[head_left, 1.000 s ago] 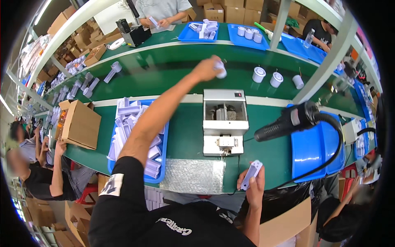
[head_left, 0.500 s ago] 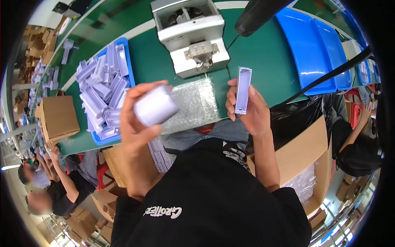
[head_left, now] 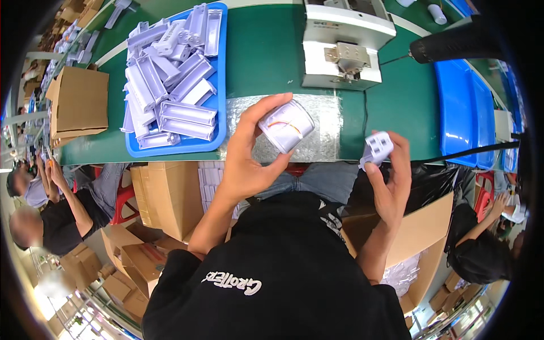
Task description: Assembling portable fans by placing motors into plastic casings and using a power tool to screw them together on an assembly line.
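Cup [head_left: 288, 135], likely light and stiff, best gripped by its sides, is clasped in the left hand [head_left: 248, 165]; case [head_left: 378, 148] is finger-pinched in the right hand [head_left: 393, 191].

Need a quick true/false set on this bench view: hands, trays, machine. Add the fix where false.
1. The left hand holds a cylindrical housing. True.
2. The right hand is empty. False: it holds a pale lavender part.
3. The heaped blue tray lies left of the machine. True.
4. The bench-top cardboard box is right of the machine. False: it stands left of the heaped blue tray.
5. A clear bubbled sheet lies on the green bench. True.
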A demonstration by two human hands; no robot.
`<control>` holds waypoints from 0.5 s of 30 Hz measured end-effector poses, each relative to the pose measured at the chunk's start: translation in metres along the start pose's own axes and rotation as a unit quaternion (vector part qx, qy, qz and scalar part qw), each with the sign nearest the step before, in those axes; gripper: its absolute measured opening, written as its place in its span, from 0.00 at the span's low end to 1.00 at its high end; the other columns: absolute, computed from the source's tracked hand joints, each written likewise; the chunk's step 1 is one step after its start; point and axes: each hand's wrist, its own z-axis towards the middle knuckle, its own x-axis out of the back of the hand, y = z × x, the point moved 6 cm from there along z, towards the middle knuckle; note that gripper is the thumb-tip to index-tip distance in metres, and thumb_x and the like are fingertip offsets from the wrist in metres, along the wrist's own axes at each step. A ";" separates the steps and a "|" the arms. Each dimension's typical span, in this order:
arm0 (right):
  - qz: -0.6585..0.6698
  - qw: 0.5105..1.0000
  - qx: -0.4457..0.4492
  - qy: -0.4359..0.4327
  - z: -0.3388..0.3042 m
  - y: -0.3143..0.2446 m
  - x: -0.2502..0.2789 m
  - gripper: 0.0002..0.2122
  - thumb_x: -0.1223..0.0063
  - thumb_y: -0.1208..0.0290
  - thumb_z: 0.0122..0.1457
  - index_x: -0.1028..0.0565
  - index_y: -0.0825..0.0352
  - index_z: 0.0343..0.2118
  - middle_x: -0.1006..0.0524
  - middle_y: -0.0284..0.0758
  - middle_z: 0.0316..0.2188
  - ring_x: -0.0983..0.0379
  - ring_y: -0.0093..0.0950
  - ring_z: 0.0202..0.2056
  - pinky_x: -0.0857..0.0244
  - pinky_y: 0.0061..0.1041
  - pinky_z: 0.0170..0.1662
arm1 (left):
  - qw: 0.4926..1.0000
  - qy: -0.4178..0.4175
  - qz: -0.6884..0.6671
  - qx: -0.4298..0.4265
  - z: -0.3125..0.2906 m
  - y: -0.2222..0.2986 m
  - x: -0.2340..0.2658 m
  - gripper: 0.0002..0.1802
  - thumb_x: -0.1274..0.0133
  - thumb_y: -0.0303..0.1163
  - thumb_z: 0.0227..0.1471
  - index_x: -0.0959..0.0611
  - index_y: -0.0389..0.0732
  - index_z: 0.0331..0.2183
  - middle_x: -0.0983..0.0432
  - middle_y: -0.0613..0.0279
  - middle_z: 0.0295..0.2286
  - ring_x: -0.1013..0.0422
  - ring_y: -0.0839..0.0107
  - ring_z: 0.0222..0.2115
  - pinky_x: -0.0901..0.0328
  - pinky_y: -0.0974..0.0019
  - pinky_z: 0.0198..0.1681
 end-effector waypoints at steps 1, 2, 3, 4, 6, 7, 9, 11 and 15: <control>-0.042 0.999 0.009 0.019 -0.004 0.000 0.003 0.21 0.34 0.76 0.55 0.22 0.73 0.53 0.27 0.40 0.49 0.28 0.33 0.48 0.35 0.27 0.51 | 0.999 -0.004 0.036 -0.025 -0.002 -0.002 0.001 0.51 0.36 0.11 0.42 0.36 0.35 0.67 0.30 0.43 0.62 0.34 0.58 0.65 0.40 0.56 0.68; -0.084 0.996 0.017 0.037 -0.005 0.000 0.004 0.22 0.33 0.76 0.55 0.22 0.73 0.53 0.27 0.41 0.50 0.29 0.33 0.48 0.35 0.27 0.51 | 0.996 -0.009 0.072 -0.049 -0.003 -0.003 0.000 0.50 0.36 0.10 0.42 0.36 0.35 0.67 0.30 0.43 0.62 0.33 0.57 0.65 0.40 0.55 0.68; -0.089 0.995 0.001 0.047 -0.004 0.004 0.005 0.24 0.31 0.76 0.54 0.22 0.73 0.55 0.26 0.42 0.52 0.28 0.33 0.47 0.34 0.28 0.51 | 0.993 -0.002 0.095 -0.063 -0.002 -0.004 0.000 0.50 0.37 0.10 0.42 0.35 0.36 0.66 0.29 0.43 0.61 0.34 0.56 0.65 0.40 0.54 0.68; -0.092 0.995 0.001 0.046 -0.005 0.005 0.004 0.24 0.31 0.76 0.54 0.22 0.73 0.55 0.26 0.42 0.52 0.28 0.33 0.47 0.34 0.28 0.51 | 0.994 -0.001 0.092 -0.062 -0.003 -0.006 0.000 0.50 0.37 0.10 0.42 0.35 0.36 0.66 0.29 0.43 0.61 0.34 0.56 0.65 0.40 0.54 0.68; -0.009 0.995 -0.060 0.074 -0.009 0.018 0.002 0.23 0.32 0.78 0.55 0.23 0.72 0.55 0.25 0.41 0.51 0.27 0.29 0.47 0.33 0.27 0.52 | 0.988 -0.016 0.137 -0.071 -0.005 -0.010 -0.002 0.50 0.37 0.09 0.41 0.34 0.38 0.67 0.28 0.45 0.61 0.34 0.52 0.65 0.40 0.53 0.68; 0.022 0.995 -0.032 0.096 -0.009 0.021 -0.002 0.22 0.34 0.79 0.58 0.24 0.72 0.56 0.22 0.39 0.49 0.25 0.26 0.47 0.33 0.26 0.53 | 0.988 -0.015 0.134 -0.071 -0.006 -0.014 -0.001 0.50 0.37 0.09 0.41 0.34 0.38 0.67 0.28 0.45 0.61 0.34 0.52 0.65 0.40 0.53 0.68; 0.017 0.995 -0.052 0.084 -0.003 0.025 -0.010 0.22 0.35 0.80 0.59 0.24 0.71 0.56 0.21 0.38 0.49 0.25 0.26 0.48 0.33 0.25 0.54 | 0.980 -0.037 0.168 -0.101 -0.007 -0.019 -0.003 0.50 0.37 0.09 0.40 0.32 0.39 0.66 0.28 0.47 0.61 0.34 0.49 0.65 0.38 0.52 0.67; 0.043 0.993 -0.082 0.077 -0.002 0.029 -0.017 0.22 0.38 0.83 0.60 0.26 0.71 0.58 0.19 0.39 0.49 0.23 0.26 0.49 0.31 0.26 0.55 | 0.977 -0.046 0.179 -0.104 -0.005 -0.019 -0.001 0.49 0.35 0.11 0.40 0.30 0.39 0.65 0.27 0.48 0.60 0.34 0.48 0.65 0.38 0.52 0.67; 0.087 0.987 -0.098 0.095 -0.005 0.032 -0.021 0.22 0.38 0.83 0.60 0.26 0.72 0.59 0.19 0.40 0.51 0.23 0.28 0.51 0.31 0.28 0.58 | 0.986 -0.052 0.150 -0.058 -0.006 -0.011 -0.002 0.44 0.32 0.19 0.43 0.27 0.39 0.63 0.26 0.49 0.59 0.32 0.49 0.63 0.38 0.53 0.66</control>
